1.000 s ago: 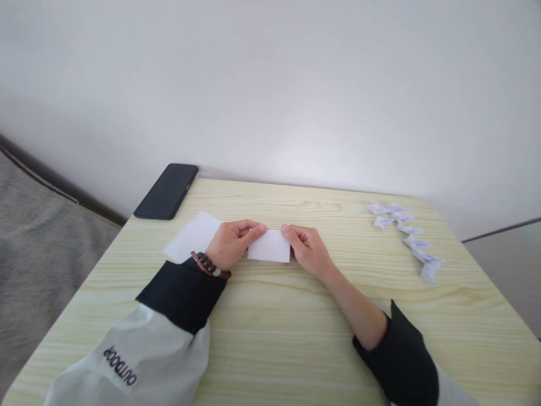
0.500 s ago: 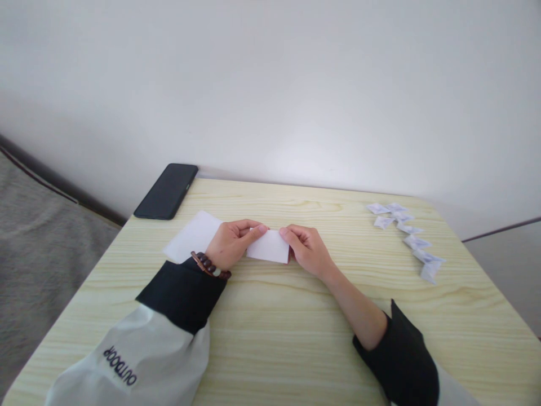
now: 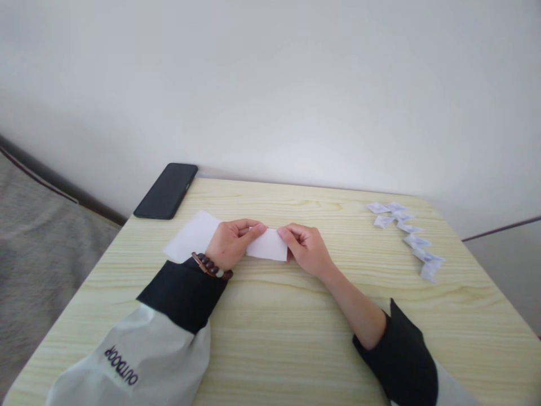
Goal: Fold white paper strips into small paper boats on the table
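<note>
Pinching the white paper [image 3: 266, 246] along its far edge, left hand [image 3: 230, 245] and right hand [image 3: 308, 249] are keeping fingers closed; the right is edging left, bringing both pinches closer.

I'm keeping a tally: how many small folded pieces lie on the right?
8: four folded pieces clustered at the far right, four more trailing nearer; overlaps may hide some. The held paper is not counted.
</note>
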Available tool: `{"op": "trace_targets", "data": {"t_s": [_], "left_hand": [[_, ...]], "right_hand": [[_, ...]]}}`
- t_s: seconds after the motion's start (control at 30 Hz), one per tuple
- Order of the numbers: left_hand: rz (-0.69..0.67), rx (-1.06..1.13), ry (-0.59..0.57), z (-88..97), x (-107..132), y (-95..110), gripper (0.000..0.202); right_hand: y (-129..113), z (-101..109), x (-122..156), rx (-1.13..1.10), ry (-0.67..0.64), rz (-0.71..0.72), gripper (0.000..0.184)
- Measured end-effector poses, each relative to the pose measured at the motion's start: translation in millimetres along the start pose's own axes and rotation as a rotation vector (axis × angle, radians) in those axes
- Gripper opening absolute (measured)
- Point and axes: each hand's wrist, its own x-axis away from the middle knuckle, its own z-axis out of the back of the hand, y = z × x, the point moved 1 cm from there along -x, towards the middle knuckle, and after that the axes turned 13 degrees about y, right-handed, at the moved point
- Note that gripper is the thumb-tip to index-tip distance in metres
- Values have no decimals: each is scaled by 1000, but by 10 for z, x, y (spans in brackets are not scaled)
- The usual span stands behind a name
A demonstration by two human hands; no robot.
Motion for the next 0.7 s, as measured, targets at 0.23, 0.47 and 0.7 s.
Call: {"op": "trace_targets", "data": {"t_s": [0.23, 0.47, 0.7], "left_hand": [[-153, -125, 77, -24, 42, -23, 43], [-329, -316, 49, -27, 76, -16, 40], [-380, -384, 29, -38, 66, -22, 39]], "right_hand": [[5, -57, 2, 82, 47, 118, 22], [-9, -64, -7, 138, 12, 223, 14], [17, -79, -15, 208, 6, 250, 11]]}}
